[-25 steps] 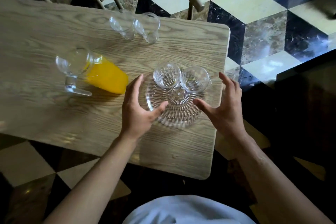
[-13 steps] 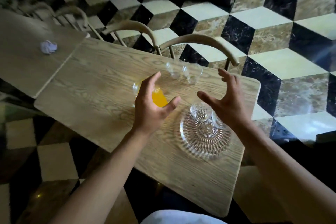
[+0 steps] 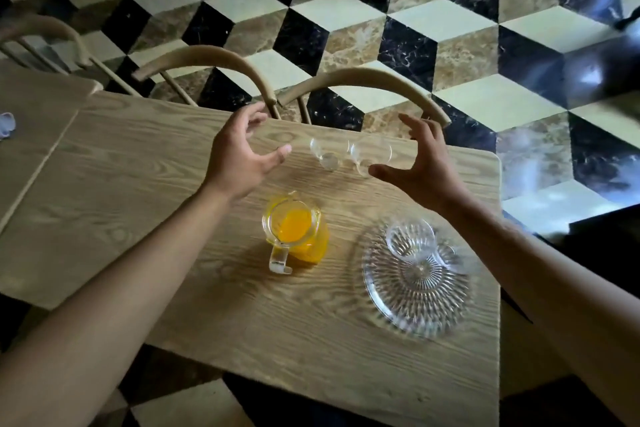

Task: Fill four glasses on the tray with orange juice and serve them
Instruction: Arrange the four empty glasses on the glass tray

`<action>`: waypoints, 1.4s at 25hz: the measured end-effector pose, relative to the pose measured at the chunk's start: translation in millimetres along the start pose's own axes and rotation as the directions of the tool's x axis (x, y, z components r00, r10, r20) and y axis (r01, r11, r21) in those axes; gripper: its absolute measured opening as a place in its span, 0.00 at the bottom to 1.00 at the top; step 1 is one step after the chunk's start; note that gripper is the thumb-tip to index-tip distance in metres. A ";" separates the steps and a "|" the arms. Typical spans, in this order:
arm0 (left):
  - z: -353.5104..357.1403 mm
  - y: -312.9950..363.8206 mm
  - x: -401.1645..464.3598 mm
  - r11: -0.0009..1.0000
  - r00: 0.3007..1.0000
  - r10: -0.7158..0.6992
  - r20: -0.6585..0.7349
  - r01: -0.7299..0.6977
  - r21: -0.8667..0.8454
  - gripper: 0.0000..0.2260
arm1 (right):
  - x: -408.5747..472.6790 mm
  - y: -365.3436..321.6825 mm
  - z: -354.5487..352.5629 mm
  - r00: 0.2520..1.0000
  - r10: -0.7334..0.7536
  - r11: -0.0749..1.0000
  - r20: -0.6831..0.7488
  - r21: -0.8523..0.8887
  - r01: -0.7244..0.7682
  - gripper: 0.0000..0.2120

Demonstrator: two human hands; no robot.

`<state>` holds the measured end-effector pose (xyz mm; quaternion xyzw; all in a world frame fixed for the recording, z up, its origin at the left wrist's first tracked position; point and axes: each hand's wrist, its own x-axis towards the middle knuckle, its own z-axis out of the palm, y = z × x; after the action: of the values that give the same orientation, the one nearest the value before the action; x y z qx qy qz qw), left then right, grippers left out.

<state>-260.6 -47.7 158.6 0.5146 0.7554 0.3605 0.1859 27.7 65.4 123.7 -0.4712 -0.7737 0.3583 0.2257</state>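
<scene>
Two empty clear glasses stand side by side near the table's far edge, one on the left (image 3: 326, 155) and one on the right (image 3: 370, 153). My left hand (image 3: 242, 156) hovers open just left of them. My right hand (image 3: 420, 163) hovers open just right of them, thumb close to the right glass. Neither hand touches a glass. A glass pitcher of orange juice (image 3: 296, 232) stands in the middle of the table, handle toward me. The ribbed glass tray (image 3: 412, 302) lies at the right; two empty glasses stand on its far part, one (image 3: 410, 241) clear, the other mostly hidden behind my right forearm.
The wooden table (image 3: 173, 218) ends close behind the far glasses. Two curved wooden chair backs (image 3: 363, 80) rise just beyond that edge. A second table (image 3: 31, 121) adjoins on the left with a crumpled white thing at its edge. Tiled floor lies around.
Both hands have moved away from the tray and forward across the table, now flanking the two far glasses. The view has shifted, so pitcher and tray appear nearer to me.
</scene>
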 end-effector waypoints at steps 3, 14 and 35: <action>19.2 -57.2 24.7 0.988 0.984 -0.136 0.117 0.143 -0.051 0.35 | 20.0 39.9 14.8 0.993 0.099 0.995 0.070 0.016 -0.100 0.52; 148.6 -176.4 65.7 0.975 0.946 -0.118 0.302 0.167 -0.145 0.41 | 68.3 182.5 61.2 0.948 0.171 0.984 0.267 -0.091 -0.152 0.45; 161.6 -147.4 90.8 0.956 0.941 -0.048 0.335 0.140 -0.258 0.37 | 87.9 156.1 89.7 0.982 0.067 0.996 0.177 0.047 -0.077 0.36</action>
<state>-286.5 61.2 -50.1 0.4987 0.6799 0.3639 0.3957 14.8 159.8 -52.6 -0.4593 -0.7632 0.4269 0.1559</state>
